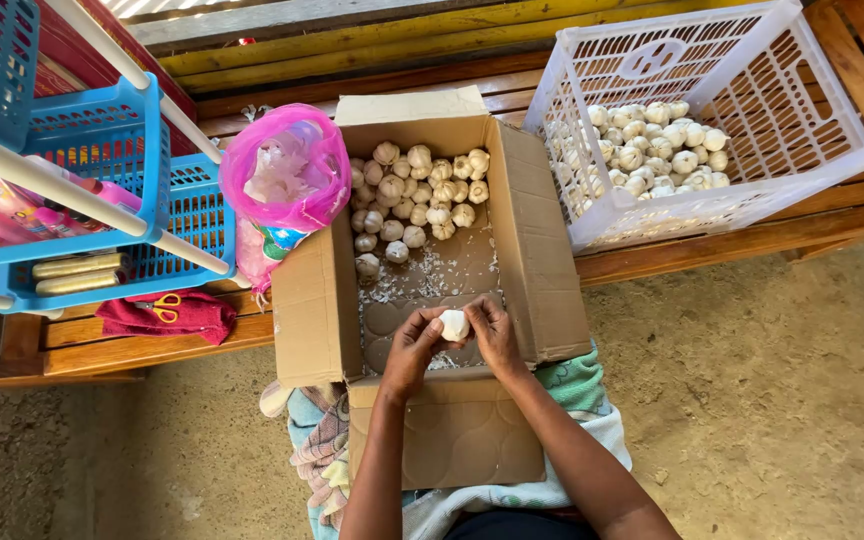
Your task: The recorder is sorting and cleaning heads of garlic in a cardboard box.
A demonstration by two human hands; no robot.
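Just below the middle of the frame you have one garlic bulb (454,324) pinched between both hands over the near end of the open cardboard box (552,270). Your left hand (414,350) curls round its left side with fingertips closed on it, and your right hand (493,336) closes on it from the right, thumb and fingers meeting on the skin; neither hand holds anything else. The bulb looks light and dry, so it should need little force. Its body is probably firm, but the outer skin is papery and likely to flake and slide under your fingertips, as the white flakes (412,283) on the box floor suggest. Judge the best hold to be across the round belly, fingertips on opposite sides, rather than on the loose skin or the thin top, which would tear away. Squeeze too hard and the cloves may split apart. Above your hands, at the far end of the box, lies a heap of bulbs (417,190). At the upper right a white slatted crate (832,120) on the wooden bench (752,235) holds more bulbs. To the left of the box a pink bag (287,165) stands open, and further left is a blue rack (102,170) with a red cloth (167,315) and yellow-handled scissors (164,305) below it.
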